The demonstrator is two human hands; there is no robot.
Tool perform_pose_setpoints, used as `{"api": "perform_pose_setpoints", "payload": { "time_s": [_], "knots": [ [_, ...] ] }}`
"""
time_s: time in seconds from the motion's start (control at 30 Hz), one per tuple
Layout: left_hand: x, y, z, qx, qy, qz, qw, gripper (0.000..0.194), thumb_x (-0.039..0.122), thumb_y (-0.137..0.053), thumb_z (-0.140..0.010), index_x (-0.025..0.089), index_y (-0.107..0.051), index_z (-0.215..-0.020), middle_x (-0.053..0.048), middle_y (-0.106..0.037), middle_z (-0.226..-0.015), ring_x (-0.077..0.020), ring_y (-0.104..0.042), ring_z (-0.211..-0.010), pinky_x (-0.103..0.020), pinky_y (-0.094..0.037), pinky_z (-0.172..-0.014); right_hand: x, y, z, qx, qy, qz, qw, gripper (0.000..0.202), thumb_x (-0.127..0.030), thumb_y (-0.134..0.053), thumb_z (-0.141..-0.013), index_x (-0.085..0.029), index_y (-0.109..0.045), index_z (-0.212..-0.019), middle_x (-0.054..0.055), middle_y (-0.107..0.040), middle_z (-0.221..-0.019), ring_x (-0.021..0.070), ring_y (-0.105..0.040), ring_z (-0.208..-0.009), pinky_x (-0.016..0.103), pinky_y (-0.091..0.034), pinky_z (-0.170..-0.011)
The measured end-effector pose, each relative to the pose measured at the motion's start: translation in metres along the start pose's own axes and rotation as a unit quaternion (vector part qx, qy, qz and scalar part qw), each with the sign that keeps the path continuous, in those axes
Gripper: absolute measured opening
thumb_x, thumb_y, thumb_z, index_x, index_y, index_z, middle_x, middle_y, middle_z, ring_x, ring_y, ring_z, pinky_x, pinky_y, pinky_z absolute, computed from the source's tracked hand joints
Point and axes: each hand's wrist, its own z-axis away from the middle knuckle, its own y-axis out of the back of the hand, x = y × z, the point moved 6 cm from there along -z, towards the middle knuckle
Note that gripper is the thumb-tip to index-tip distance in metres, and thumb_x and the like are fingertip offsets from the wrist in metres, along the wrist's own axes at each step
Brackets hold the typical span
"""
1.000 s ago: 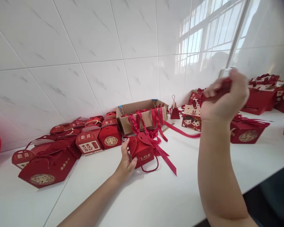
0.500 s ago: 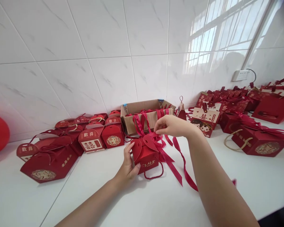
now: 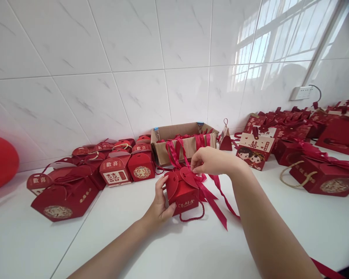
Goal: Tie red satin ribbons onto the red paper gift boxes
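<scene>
A small red gift box (image 3: 184, 192) with gold lettering and rounded top flaps stands on the white table. My left hand (image 3: 163, 201) grips its left side, thumb on the front and fingers round the back. Pinched fingers of my right hand (image 3: 202, 162) are at the box's top right edge, by a flap and the red ribbon; exactly what they pinch is hard to see. A red cord handle (image 3: 192, 219) hangs in front of the box. Loose red ribbon (image 3: 213, 205) trails from behind the box to the right, across the table.
Behind stands a cardboard box (image 3: 163, 154) with ribbons hanging over its edge. Several red gift boxes (image 3: 142, 166) are grouped at left, near a red balloon (image 3: 1, 164). More boxes and bags (image 3: 254, 149) fill the right side. A tiled wall (image 3: 139, 93) rises behind the table (image 3: 133, 248).
The view has shifted slightly left. My right hand has come down a little, closer to the box's top flaps. My left hand still grips the box.
</scene>
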Motion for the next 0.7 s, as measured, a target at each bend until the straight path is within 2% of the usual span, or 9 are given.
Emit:
{"api": "perform_pose_setpoints", "payload": {
  "time_s": [0.13,0.23,0.3,0.4,0.47,0.57,0.63,0.7],
  "knots": [
    [-0.001,0.000,0.002,-0.006,-0.021,-0.009,1.000,0.066,0.041,-0.045,-0.088,0.031,-0.006,-0.141,-0.012,-0.016,-0.143,-0.0299,-0.026,-0.131,-0.052,-0.024,-0.107,-0.002,-0.003,-0.002,-0.008,0.016,0.003,1.000,0.011,-0.015,-0.057,-0.073,-0.021,-0.067,-0.074,0.000,-0.069,-0.076,0.0136,-0.061,-0.067,0.022,-0.041,-0.051],
    [0.001,0.003,-0.001,-0.010,0.006,0.019,1.000,0.073,0.048,-0.049,-0.084,0.031,-0.006,-0.140,-0.012,-0.016,-0.145,-0.0309,-0.024,-0.133,-0.053,-0.022,-0.108,-0.003,-0.006,-0.004,-0.016,0.022,0.001,1.000,0.011,-0.015,-0.057,-0.073,-0.021,-0.066,-0.075,-0.001,-0.070,-0.078,0.0131,-0.061,-0.068,0.021,-0.040,-0.052],
    [0.009,0.009,-0.011,0.002,0.045,0.026,0.999,0.068,0.052,-0.048,-0.083,0.030,-0.016,-0.139,-0.010,-0.015,-0.146,-0.0314,-0.018,-0.136,-0.053,-0.019,-0.109,-0.001,-0.006,-0.006,-0.018,0.016,0.004,1.000,0.010,-0.015,-0.058,-0.072,-0.021,-0.066,-0.077,-0.001,-0.069,-0.078,0.0127,-0.060,-0.067,0.021,-0.040,-0.052],
    [0.032,0.016,-0.037,0.007,0.123,-0.038,0.992,0.046,0.047,-0.049,-0.081,0.028,-0.046,-0.122,-0.006,-0.018,-0.146,-0.0304,-0.012,-0.139,-0.049,-0.014,-0.112,0.001,-0.006,-0.009,-0.015,0.010,0.002,1.000,0.009,-0.017,-0.060,-0.073,-0.021,-0.064,-0.079,0.000,-0.069,-0.077,0.0126,-0.059,-0.066,0.021,-0.039,-0.051],
    [0.046,0.023,-0.055,0.019,0.188,-0.111,0.976,0.040,0.042,-0.053,-0.077,0.027,-0.052,-0.113,-0.006,-0.029,-0.140,-0.0301,-0.018,-0.136,-0.049,-0.016,-0.111,0.003,-0.006,-0.010,-0.015,0.006,-0.006,1.000,0.008,-0.017,-0.060,-0.073,-0.021,-0.064,-0.078,0.001,-0.069,-0.077,0.0132,-0.060,-0.065,0.022,-0.039,-0.050],
    [0.056,0.025,-0.070,-0.008,0.284,-0.178,0.942,0.023,0.033,-0.053,-0.072,0.024,-0.058,-0.094,-0.007,-0.046,-0.119,-0.0315,-0.033,-0.125,-0.050,-0.028,-0.103,0.005,-0.008,-0.011,-0.026,-0.006,-0.015,1.000,0.007,-0.015,-0.058,-0.072,-0.020,-0.063,-0.073,0.002,-0.068,-0.075,0.0148,-0.061,-0.065,0.023,-0.041,-0.051],
    [0.061,0.024,-0.074,-0.026,0.284,-0.205,0.936,0.018,0.029,-0.052,-0.072,0.024,-0.057,-0.088,-0.006,-0.048,-0.112,-0.0307,-0.038,-0.118,-0.049,-0.034,-0.098,0.005,-0.009,-0.011,-0.026,-0.009,-0.018,0.999,0.007,-0.014,-0.058,-0.071,-0.019,-0.063,-0.071,0.003,-0.069,-0.075,0.0159,-0.062,-0.067,0.023,-0.042,-0.051],
    [0.063,0.023,-0.075,-0.035,0.256,-0.224,0.940,0.018,0.029,-0.052,-0.072,0.024,-0.057,-0.088,-0.006,-0.048,-0.111,-0.0297,-0.040,-0.116,-0.049,-0.036,-0.096,0.005,-0.010,-0.012,-0.024,-0.009,-0.020,0.999,0.007,-0.014,-0.058,-0.070,-0.019,-0.063,-0.072,0.003,-0.069,-0.076,0.0166,-0.063,-0.069,0.023,-0.042,-0.051]
  ]
}}
